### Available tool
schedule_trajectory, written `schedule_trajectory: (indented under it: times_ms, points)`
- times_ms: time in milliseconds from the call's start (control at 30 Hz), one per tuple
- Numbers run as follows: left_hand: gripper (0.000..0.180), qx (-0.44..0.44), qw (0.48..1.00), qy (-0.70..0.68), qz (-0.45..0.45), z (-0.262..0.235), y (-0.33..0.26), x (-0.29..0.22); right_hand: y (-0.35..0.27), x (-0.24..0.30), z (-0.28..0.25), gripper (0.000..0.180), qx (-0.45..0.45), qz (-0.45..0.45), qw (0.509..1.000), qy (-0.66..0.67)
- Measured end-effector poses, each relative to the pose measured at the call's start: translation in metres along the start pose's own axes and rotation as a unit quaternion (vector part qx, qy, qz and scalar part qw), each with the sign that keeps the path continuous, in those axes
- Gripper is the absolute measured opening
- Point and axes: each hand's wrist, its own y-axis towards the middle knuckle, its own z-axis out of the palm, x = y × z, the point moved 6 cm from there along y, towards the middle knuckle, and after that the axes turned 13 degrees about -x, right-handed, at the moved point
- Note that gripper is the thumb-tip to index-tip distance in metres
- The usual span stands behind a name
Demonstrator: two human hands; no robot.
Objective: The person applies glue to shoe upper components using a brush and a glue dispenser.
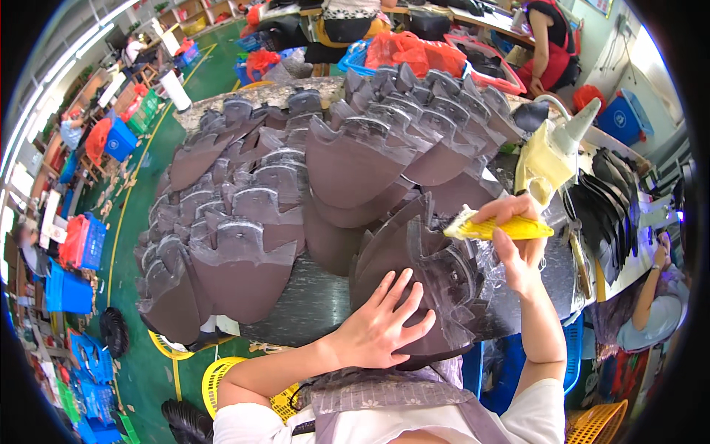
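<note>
The left hand point(381, 322) lies flat and open, fingers spread, on a dark fan-shaped cut piece point(425, 285) at about six o'clock on the desk point(310, 303); it grips nothing, it only presses down, seemingly to keep the thin piece from sliding or curling while it is worked on. The right hand point(518, 237), at about four o'clock, is closed around a yellow brush point(495, 228), held nearly level with its pale tip pointing toward nine o'clock and touching, or just above, the upper edge of that same piece; the low angle probably lets the tip run along the edge. Some clear film point(481, 296) seems to lie under or beside the piece, though how it is layered is hard to tell. From nine to one o'clock many more dark pieces point(244, 222) are laid out in overlapping rows like shingles, each with an edge exposed, likely so coated edges do not stick together. A cream squeeze bottle point(551, 152) with a cone nozzle stands at two o'clock, just beyond the brush hand and within easy reach. A stack of black pieces point(603, 203) leans at three o'clock. Another person point(551, 41) sits beyond the desk at one o'clock.
</note>
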Motion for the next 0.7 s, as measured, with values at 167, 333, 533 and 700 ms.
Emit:
schedule_trajectory:
  times_ms: [167,333,533,700]
  points:
    - [0.078,0.008,1.000,0.014,0.010,0.003,0.002,-0.002,-0.015,-0.018,-0.007,0.018,0.041,0.032,0.999,-0.005]
    - [0.079,-0.005,1.000,0.018,0.010,0.005,0.006,0.002,0.011,-0.038,0.048,0.019,0.158,0.031,0.970,-0.182]
    - [0.085,-0.033,0.999,-0.024,-0.005,0.002,-0.005,0.003,0.000,-0.022,-0.031,0.014,0.024,0.090,0.972,-0.216]
    - [0.089,-0.050,0.997,-0.049,-0.012,0.002,-0.006,0.006,-0.055,-0.025,-0.040,0.013,0.173,0.170,0.924,-0.295]
